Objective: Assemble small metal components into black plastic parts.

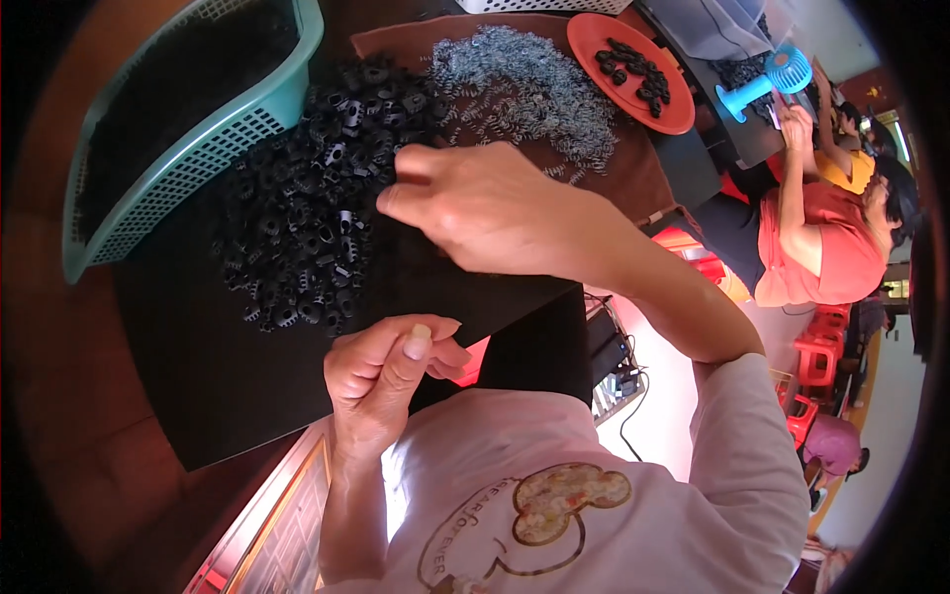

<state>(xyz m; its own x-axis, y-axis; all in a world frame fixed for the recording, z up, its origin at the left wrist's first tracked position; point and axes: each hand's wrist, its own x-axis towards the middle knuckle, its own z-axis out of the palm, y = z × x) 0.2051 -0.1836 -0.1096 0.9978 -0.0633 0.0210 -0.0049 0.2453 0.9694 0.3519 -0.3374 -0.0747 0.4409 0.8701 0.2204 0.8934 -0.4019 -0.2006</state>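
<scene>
A heap of small black toothed plastic pieces [297, 233], like halves of hair claw clips, covers the dark table. Over its right edge, my right hand [475, 208] has thumb and fingers pressed together; whatever they may hold is hidden. Closer to my body, my left hand [381, 371] is closed, its thumb pressed against curled fingers at the near side of the heap. I cannot make out anything inside it. Beyond my right hand, many small silvery coil springs [524, 89] lie spread on a brown cloth [633, 183].
A green plastic basket [198, 134] full of black pieces stands at the left. At the far right is a red plate [591, 61] with several small black clips. A blue fan [789, 69] stands beyond. Other people [821, 238] sit at the right near red stools [819, 351].
</scene>
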